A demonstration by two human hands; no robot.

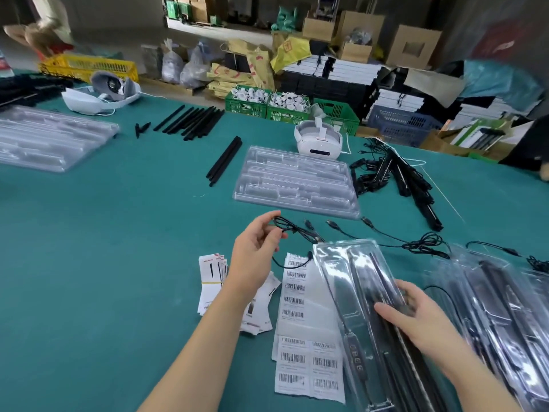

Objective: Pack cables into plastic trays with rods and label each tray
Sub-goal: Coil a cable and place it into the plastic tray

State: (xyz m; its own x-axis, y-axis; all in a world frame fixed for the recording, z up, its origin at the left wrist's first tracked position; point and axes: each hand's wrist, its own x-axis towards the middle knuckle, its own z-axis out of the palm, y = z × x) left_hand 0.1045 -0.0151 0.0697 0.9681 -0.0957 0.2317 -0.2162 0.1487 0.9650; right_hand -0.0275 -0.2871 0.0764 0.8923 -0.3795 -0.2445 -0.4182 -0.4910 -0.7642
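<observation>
Holding: left hands entry (255, 257), fingers pinched round a looped black cable (292, 230), lifted at 12 o'clock of the barcode label sheet (309, 346). Right hand (421, 319), fingers curled onto the rods inside the clear plastic tray (341, 281), at 3 o'clock of the labels. Risk, judged: the trailing cable snags loose cables (424, 242) on the desk (104, 263), or the tilted tray slips.

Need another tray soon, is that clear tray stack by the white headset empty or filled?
Empty: the clear tray stack shows only bare molded slots, no rods or cables.
</observation>
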